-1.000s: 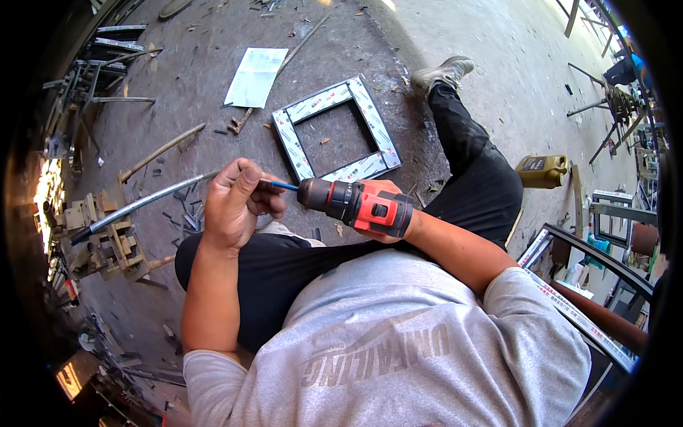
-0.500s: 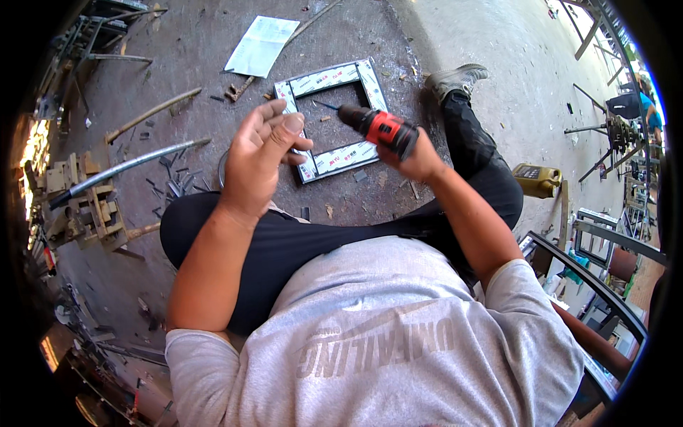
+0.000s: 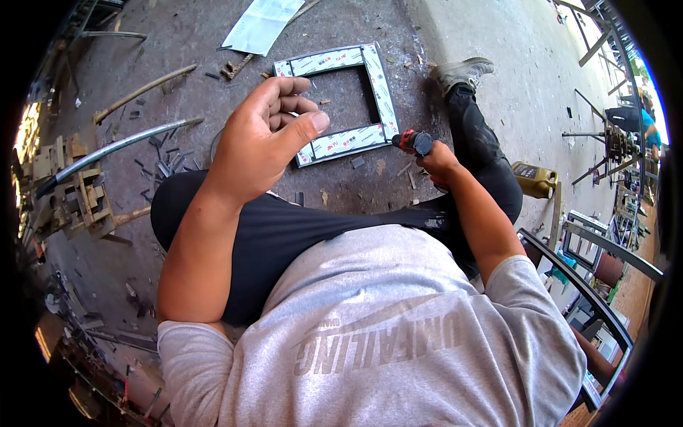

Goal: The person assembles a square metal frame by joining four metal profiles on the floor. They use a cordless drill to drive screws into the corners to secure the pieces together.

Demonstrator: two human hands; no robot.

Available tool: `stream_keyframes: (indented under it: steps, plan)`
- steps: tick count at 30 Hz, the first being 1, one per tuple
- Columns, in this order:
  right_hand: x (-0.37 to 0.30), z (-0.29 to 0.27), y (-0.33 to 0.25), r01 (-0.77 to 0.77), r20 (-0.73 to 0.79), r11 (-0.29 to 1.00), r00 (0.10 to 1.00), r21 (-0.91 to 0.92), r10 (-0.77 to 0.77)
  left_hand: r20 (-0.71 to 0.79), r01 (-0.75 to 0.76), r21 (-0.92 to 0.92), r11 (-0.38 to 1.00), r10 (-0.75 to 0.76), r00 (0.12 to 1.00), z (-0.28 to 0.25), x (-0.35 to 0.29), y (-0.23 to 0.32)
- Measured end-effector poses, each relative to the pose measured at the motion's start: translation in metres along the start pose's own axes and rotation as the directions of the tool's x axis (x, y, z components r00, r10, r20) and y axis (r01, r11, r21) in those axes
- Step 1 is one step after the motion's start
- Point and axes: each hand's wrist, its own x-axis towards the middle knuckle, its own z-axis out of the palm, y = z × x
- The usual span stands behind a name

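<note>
My left hand (image 3: 260, 135) is raised over the near-left corner of a rectangular window-type frame (image 3: 348, 144), its fingers curled and the thumb close to them. Whatever may lie within those fingers is hidden. The frame lies flat on the floor, dark-edged and covered in white printed protective film. In my right hand (image 3: 442, 162) is a red and black cordless drill (image 3: 413, 142), gripped by its handle just right of the frame's near-right corner. The drill's bit is not visible from here.
A white paper sheet (image 3: 262, 27) lies beyond the frame. On the left are a metal tube (image 3: 128, 156), a wooden-handled tool (image 3: 146, 92), scattered offcuts (image 3: 167, 160) and wood blocks (image 3: 85, 192). My shoe (image 3: 462, 73) and a yellow-brown jug (image 3: 533, 180) are on the right.
My right hand has drawn the drill back from over the frame's opening, toward the right and nearer me. My left hand has turned, with its thumb swinging right. The view has shifted slightly.
</note>
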Motion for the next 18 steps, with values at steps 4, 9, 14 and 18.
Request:
stream_keyframes:
  steps: [4,9,14,18]
  plan:
    - [-0.004,-0.003,-0.003,-0.023,-0.019,0.999,1.0,-0.035,0.023,0.015,-0.002,0.059,0.998,0.001,1.0,-0.002,0.002,0.003]
    - [-0.001,-0.002,-0.002,-0.079,-0.018,0.996,0.997,-0.033,0.078,0.015,-0.017,0.077,0.997,0.016,1.0,-0.005,0.001,0.003]
    - [-0.001,-0.004,-0.004,-0.113,0.027,0.993,0.993,-0.035,0.114,0.007,-0.023,0.107,0.994,0.023,1.0,-0.005,0.001,0.004]
    - [0.007,0.001,0.004,-0.053,0.021,0.995,0.998,-0.08,0.055,0.0,-0.049,0.151,0.987,0.05,0.999,-0.006,0.002,0.005]
